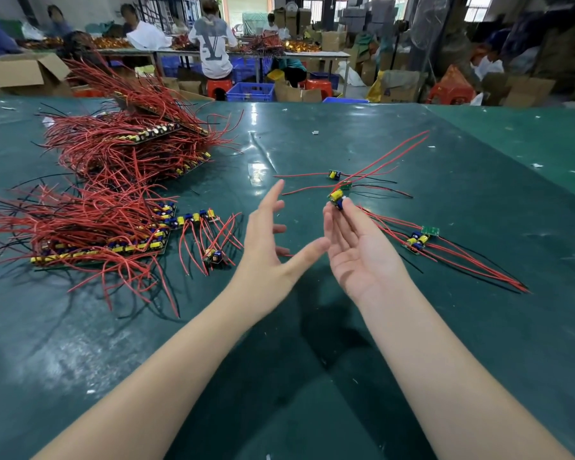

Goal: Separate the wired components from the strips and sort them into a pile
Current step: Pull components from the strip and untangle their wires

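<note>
Right grip (352, 240) fingertips pinching wired component (336, 198), left grip (273, 237) spread, green surface (312, 376), strips (93, 240) heaped left, blue crates (250, 91) behind.

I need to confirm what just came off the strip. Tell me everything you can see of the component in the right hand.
The wired component is a small board piece carrying a yellow cylindrical capacitor and a blue part. The right hand, palm up, pinches it at the fingertips above the green table. Its red wires run up and to the right; thin black wires near it may also be its own. The left hand is open and apart from it.
</note>
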